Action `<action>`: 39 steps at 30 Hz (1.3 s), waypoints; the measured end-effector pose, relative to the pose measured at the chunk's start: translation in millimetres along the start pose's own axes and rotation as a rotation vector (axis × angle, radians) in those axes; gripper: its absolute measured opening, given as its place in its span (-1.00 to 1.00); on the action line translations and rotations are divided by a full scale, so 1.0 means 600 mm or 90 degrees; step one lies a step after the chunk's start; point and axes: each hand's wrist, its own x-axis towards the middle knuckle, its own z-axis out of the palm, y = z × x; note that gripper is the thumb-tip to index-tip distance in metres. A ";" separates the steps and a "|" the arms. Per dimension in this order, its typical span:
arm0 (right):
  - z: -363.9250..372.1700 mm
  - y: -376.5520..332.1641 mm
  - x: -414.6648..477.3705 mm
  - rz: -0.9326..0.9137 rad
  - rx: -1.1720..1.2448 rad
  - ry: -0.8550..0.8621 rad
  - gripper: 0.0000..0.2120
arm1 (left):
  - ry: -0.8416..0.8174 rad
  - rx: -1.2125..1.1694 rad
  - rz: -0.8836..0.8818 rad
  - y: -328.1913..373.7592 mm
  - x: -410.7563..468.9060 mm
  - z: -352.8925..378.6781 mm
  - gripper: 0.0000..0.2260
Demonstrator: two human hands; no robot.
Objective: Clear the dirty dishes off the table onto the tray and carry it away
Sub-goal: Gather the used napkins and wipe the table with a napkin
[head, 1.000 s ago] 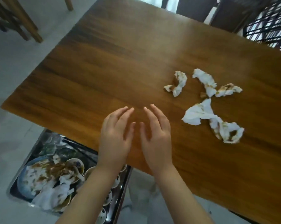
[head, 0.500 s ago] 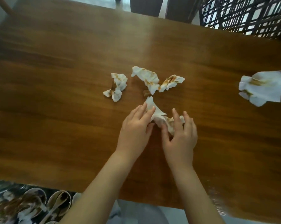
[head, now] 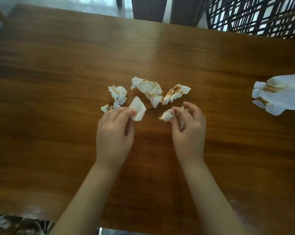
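Head view, left hand [head: 115,133] pinching white napkin piece [head: 138,108], right hand [head: 188,131] curled round crumpled napkin [head: 168,115].

**Glossy wood, matt paper**

The tabletop [head: 61,78] is smooth brown wood, varnished, glossy and streaky-grained. The napkins [head: 148,90] are thin matt white paper, crumpled and brown-stained. My left hand [head: 114,133] pinches a clean soft piece [head: 138,109], my right hand [head: 189,131] a stained scrap [head: 168,115].

No readable text, labels, brands or numbers anywhere in view
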 end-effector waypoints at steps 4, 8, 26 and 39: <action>0.033 0.003 0.077 0.002 -0.038 -0.117 -0.84 | -0.055 0.064 -0.070 -0.040 0.053 -0.001 -0.89; 0.053 0.002 0.115 0.018 -0.102 -0.250 -0.83 | -0.170 0.128 -0.112 -0.063 0.075 0.009 -0.92; 0.050 -0.040 0.153 -0.086 -0.187 -0.376 -0.52 | -0.232 0.189 0.035 -0.030 0.155 0.048 -0.37; 0.075 -0.026 0.119 -0.074 -0.193 -0.297 -0.63 | -0.261 0.245 0.052 -0.028 0.134 0.075 -0.50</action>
